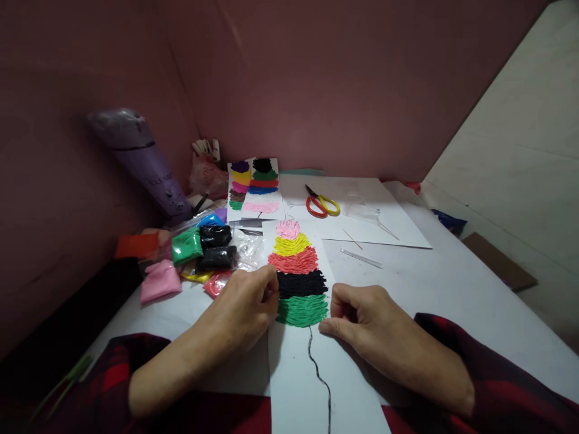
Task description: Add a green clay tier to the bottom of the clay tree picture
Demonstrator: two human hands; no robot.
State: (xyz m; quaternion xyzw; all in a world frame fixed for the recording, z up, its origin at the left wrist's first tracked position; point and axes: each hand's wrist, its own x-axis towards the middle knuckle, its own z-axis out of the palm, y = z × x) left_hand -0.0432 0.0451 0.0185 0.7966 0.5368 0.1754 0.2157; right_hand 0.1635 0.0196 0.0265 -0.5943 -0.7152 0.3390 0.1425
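Note:
A white paper strip (pixel 294 374) lies in front of me with bands of textured clay on it. From the top they are a pink clay band (pixel 288 228), a yellow clay band (pixel 292 244), a coral clay band (pixel 294 261), a black clay band (pixel 302 284) and a green clay band (pixel 302 310). Below the green, a wavy black line (pixel 316 371) runs down the paper. My left hand (pixel 248 304) is closed at the left ends of the black and green bands. My right hand (pixel 362 316) pinches thumb to forefinger beside the green band's right end. Whatever either holds is hidden.
Clay packets (pixel 187 245) pile up at left near a purple pouch (pixel 149 166). Behind stand painted-looking banded cards (pixel 253 188). Scissors (pixel 322 202) rest on a large white sheet (pixel 398 226), with a clear rod (pixel 361 258) and a thin stick (pixel 353 239) nearby.

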